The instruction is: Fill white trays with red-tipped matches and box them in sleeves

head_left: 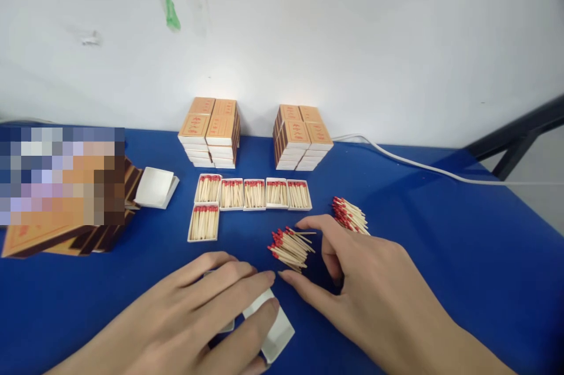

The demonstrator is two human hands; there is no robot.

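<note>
matches (pixel 291 248) beside the right hand (pixel 370 287), fingertips parted, could scatter if brushed; pressure could tip the white tray (pixel 281 331) under the left hand (pixel 194 310), whose grip i can't tell.

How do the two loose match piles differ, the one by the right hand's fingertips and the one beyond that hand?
The nearer pile is looser, with a few matches sticking out at its right side; the farther pile looks more evenly lined up. The nearer pile lies in front of the open right hand, while the farther pile is partly hidden behind it. Both are red-headed matches on the blue table, heads mostly to the left.
</note>
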